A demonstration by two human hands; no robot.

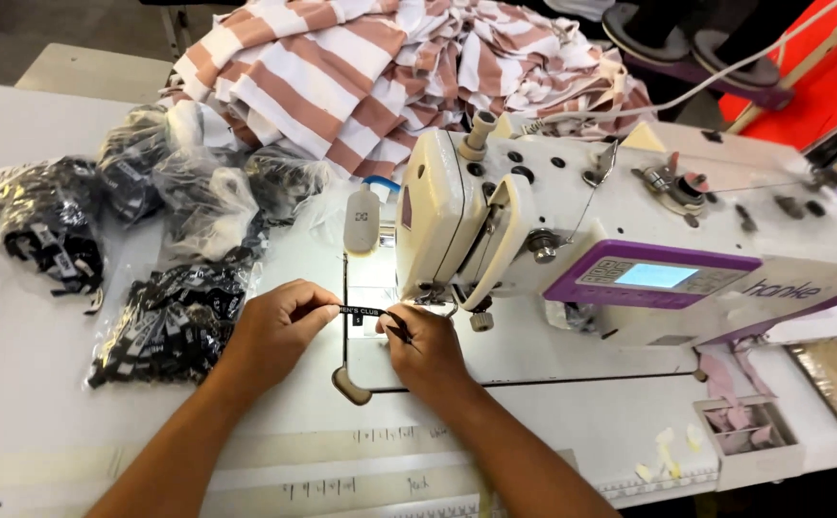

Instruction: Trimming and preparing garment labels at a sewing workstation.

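Observation:
My left hand (279, 331) and my right hand (423, 350) hold the two ends of a small black woven label (361, 311) stretched between them, just in front of the needle area of a white sewing machine (572, 230). My left hand pinches the label's left end with thumb and forefinger. My right hand pinches the right end close to the presser foot (437, 302). The label hovers over the machine's bed plate (495, 369).
Clear plastic bags of black labels (174, 317) lie left of my hands, with more bags (49, 216) further left. A pile of pink-and-white striped fabric (361, 67) lies behind the machine. A small tray of scraps (749, 432) sits at the right front.

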